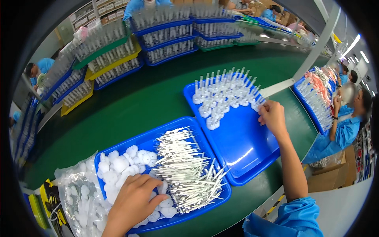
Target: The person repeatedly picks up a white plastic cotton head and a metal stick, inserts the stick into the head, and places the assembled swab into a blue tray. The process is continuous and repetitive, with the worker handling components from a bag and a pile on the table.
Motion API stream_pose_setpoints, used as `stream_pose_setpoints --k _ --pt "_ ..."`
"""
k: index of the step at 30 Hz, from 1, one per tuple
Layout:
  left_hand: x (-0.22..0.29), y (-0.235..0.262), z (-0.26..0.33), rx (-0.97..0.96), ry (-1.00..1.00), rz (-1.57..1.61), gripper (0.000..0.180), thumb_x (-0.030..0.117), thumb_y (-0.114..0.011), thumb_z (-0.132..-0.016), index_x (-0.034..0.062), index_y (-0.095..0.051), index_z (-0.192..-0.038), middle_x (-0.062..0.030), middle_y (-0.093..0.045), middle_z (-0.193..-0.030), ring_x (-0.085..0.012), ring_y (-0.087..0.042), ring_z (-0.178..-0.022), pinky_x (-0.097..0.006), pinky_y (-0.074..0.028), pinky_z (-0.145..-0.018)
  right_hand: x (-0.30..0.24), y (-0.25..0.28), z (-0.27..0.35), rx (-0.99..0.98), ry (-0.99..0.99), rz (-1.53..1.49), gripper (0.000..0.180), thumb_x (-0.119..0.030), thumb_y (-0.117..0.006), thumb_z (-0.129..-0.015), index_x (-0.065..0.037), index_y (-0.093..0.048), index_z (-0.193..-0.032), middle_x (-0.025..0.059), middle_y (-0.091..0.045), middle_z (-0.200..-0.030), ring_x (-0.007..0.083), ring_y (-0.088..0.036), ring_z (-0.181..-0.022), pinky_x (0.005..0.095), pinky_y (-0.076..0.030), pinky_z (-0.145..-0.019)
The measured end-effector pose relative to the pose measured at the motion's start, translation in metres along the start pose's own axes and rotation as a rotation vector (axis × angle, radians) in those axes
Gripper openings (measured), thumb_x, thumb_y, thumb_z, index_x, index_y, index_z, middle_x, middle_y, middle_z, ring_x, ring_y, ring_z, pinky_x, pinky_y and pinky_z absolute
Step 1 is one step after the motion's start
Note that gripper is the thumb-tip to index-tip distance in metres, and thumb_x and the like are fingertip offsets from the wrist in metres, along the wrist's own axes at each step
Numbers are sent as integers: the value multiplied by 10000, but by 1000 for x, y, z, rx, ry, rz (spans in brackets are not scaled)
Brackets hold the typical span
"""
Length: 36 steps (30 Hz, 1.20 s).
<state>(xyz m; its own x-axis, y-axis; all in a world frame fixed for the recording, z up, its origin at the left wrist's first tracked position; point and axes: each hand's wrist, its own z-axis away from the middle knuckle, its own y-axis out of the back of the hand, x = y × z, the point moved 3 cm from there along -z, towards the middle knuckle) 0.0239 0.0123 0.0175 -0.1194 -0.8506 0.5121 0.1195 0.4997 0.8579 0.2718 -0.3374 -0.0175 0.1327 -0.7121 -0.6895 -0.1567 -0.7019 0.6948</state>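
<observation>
At the upper right edge of a blue tray (244,158), my right hand (273,117) pinches a clear-stemmed piece with a round base (256,103). Beside it, several like pieces (221,94) stand upright in rows, stems up. My left hand (136,201) rests over a heap of white round discs (118,164) in a second blue tray (138,139). Its thumb and index finger are apart, and no held disc shows between them; the other fingertips are partly hidden. Thin white sticks (185,170) fill the right half of that tray.
A clear plastic bag of discs (81,197) lies left of the near tray. Stacked blue, green and yellow trays of stemmed pieces (166,39) line the far side of the green table (154,91). A grey metal post (316,51) rises at the right. A co-worker (343,126) sits beyond another tray.
</observation>
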Motion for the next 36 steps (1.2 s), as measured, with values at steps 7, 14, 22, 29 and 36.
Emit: stream_pose_setpoints --k 7,14,22,29,36 --pt "-8 5 5 71 -27 12 181 153 -713 -850 9 -699 -959 -125 -681 -851 -304 -639 -783 -391 -480 -781 -113 -13 54 -79 477 132 129 -68 -697 -861 42 -656 -914 232 -654 -737 382 -657 -640 427 -509 -588" --pt "-5 27 0 232 120 300 189 77 -660 -906 -39 -682 -1053 -145 -718 -897 -226 -701 -762 -336 -541 -695 -176 -110 81 -394 1093 171 146 8 -651 -721 7 -654 -867 161 -666 -844 326 -663 -843 406 -557 -750" --pt "-27 0 -15 329 324 1365 278 71 -593 -987 -68 -595 -1228 -184 -695 -1048 -296 -721 -940 -371 -593 -827 -179 -136 88 -348 1232 512 109 -20 -661 -728 -9 -665 -836 120 -657 -827 255 -674 -839 354 -537 -697" --pt "-30 -5 -16 362 356 1669 241 72 -606 -983 -59 -580 -1183 -189 -684 -1093 -348 -704 -1018 -406 -592 -895 -173 -86 102 -594 862 -65 148 21 -638 -798 27 -627 -945 145 -611 -905 269 -631 -815 357 -477 -665" --pt "-13 -20 -14 276 384 1514 145 35 -595 -975 -5 -596 -1114 -165 -682 -1094 -349 -695 -1036 -465 -581 -925 -162 -74 132 -946 200 -750 106 -78 -596 -975 15 -604 -1025 49 -548 -796 99 -473 -661 275 -377 -563"
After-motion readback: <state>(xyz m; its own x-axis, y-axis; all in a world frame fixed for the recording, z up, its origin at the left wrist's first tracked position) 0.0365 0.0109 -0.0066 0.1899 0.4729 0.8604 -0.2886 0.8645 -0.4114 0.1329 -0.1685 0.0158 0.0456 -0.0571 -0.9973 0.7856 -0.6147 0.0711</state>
